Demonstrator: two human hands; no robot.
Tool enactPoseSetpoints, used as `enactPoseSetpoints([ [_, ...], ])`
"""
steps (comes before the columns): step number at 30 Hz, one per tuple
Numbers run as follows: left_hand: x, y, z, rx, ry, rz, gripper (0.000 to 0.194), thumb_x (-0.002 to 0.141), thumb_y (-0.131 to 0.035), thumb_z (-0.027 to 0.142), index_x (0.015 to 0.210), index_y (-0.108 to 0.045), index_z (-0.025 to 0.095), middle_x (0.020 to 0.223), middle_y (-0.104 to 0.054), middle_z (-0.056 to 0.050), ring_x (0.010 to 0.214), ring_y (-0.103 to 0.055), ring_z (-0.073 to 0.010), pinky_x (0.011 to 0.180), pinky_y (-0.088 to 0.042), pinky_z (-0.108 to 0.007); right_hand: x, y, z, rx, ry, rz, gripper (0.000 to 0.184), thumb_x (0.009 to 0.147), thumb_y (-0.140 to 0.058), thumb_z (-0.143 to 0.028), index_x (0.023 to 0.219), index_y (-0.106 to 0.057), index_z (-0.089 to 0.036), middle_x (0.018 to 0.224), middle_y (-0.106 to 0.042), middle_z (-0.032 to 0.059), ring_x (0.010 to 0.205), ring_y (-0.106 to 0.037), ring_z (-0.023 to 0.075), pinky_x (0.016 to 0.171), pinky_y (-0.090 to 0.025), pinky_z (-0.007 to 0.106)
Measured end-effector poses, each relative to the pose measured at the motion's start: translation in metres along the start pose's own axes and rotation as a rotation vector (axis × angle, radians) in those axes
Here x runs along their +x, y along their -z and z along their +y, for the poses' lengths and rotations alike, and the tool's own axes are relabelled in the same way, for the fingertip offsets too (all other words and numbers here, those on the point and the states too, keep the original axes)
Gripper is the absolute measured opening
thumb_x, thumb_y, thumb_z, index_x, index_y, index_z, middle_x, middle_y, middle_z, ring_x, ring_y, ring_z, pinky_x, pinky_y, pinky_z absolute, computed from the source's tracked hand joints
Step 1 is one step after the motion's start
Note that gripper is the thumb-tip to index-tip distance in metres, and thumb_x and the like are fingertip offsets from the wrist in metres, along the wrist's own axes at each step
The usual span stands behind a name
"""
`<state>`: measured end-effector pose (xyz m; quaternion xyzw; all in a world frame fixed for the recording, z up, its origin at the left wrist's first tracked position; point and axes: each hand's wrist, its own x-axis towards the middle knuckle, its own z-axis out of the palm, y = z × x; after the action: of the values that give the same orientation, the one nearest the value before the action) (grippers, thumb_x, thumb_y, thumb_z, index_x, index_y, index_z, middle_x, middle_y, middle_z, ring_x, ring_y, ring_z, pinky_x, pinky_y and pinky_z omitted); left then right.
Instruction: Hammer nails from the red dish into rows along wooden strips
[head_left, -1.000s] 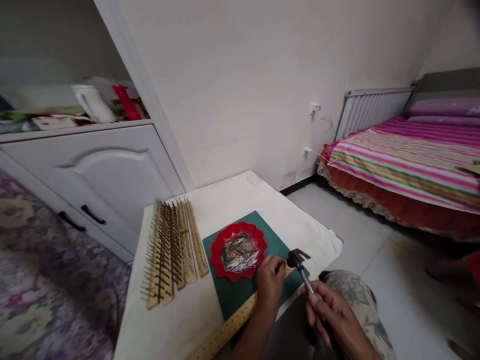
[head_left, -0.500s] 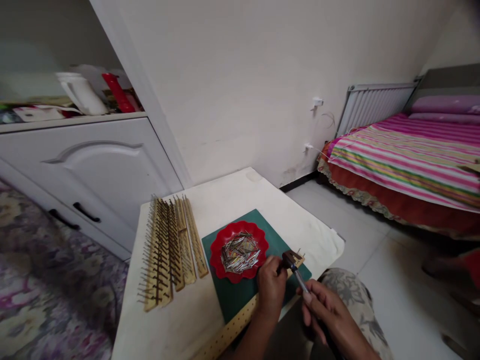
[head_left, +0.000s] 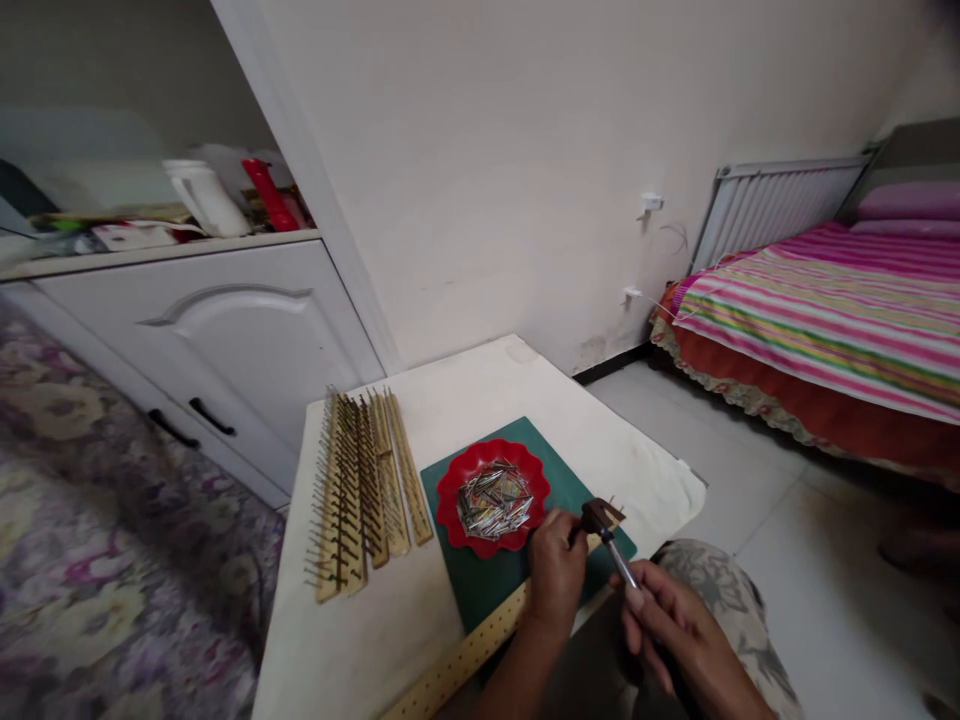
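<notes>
A hammer (head_left: 616, 560) is gripped by its metal handle in my right hand (head_left: 669, 615), its head close beside the fingertips of my left hand (head_left: 556, 565). My left hand is closed in a pinch over a long wooden strip with rows of holes (head_left: 469, 662); whatever lies between the fingers is hidden. A few thin nails stick up at the strip's far end, just past the hammer head. Left of my left hand, a red scalloped bowl (head_left: 450, 500) full of loose nails sits on a green mat (head_left: 469, 590).
Several wooden strips studded with upright nails (head_left: 349, 500) stand on the left of the white table (head_left: 465, 390). Behind are a white cabinet (head_left: 247, 330) with a white jug (head_left: 206, 200) on it, and a wall. A bed (head_left: 832, 310) is at the right.
The whole view has shifted, so the table and hands appear slightly farther right. The hammer head remains close to my left fingers, and both hands keep their grip.
</notes>
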<state>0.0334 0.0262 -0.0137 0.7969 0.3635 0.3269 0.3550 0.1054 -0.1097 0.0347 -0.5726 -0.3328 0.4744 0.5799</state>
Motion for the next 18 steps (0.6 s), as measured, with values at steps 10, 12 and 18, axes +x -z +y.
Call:
enactPoseSetpoints([
  [10, -0.018, 0.013, 0.008, -0.016, -0.024, -0.027, 0.02, 0.076, -0.046, 0.006, 0.084, -0.06, 0.018, 0.084, -0.057, -0.001, 0.078, -0.054, -0.0127, 0.068, -0.041, -0.022, -0.019, 0.009, 0.005, -0.009, -0.005, 0.026, 0.034, 0.086, -0.048, -0.053, 0.093, -0.049, -0.02, 0.056, -0.056, -0.0057, 0.032, -0.037, 0.0035, 0.034, -0.022, 0.016],
  [12, -0.025, 0.025, 0.011, 0.004, -0.043, -0.049, 0.021, 0.078, -0.045, 0.007, 0.087, -0.06, 0.019, 0.087, -0.057, -0.002, 0.079, -0.054, -0.0128, 0.07, -0.041, -0.023, -0.021, 0.009, 0.005, 0.002, -0.011, 0.024, 0.034, 0.086, -0.049, -0.053, 0.092, -0.05, -0.02, 0.056, -0.056, -0.0058, 0.033, -0.038, 0.0035, 0.035, -0.022, 0.016],
  [18, -0.012, 0.097, 0.008, 0.213, -0.005, 0.053, 0.014, 0.083, -0.046, 0.017, 0.079, -0.06, 0.019, 0.081, -0.06, -0.002, 0.078, -0.056, -0.0152, 0.07, -0.042, -0.025, -0.021, 0.01, 0.011, 0.054, -0.018, 0.027, 0.037, 0.083, -0.052, -0.055, 0.093, -0.051, -0.02, 0.055, -0.056, -0.0057, 0.032, -0.037, 0.0034, 0.034, -0.022, 0.016],
])
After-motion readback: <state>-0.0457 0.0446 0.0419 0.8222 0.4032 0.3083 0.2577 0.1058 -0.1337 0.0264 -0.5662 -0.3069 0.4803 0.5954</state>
